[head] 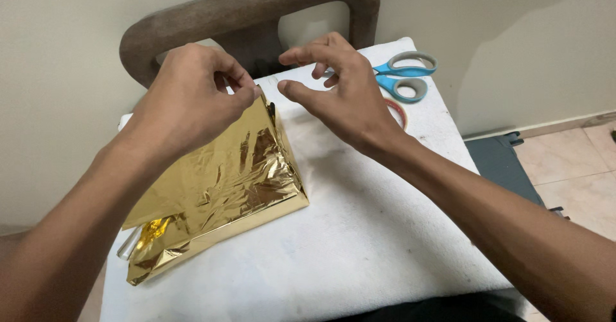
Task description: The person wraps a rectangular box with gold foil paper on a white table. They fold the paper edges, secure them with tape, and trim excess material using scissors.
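A box wrapped in crinkled gold foil paper stands tilted on a white cloth. My left hand pinches the foil at its raised top corner. My right hand hovers just right of that corner with fingers spread, thumb and forefinger near a thin clear strip, apparently tape, that stretches between my two hands. The foil's lower left end is loosely folded and open.
Blue-handled scissors lie at the cloth's far right, with a roll of tape partly hidden behind my right hand. A dark wooden chair back rises behind, against a cream wall. A grey object sits on the tiled floor at right.
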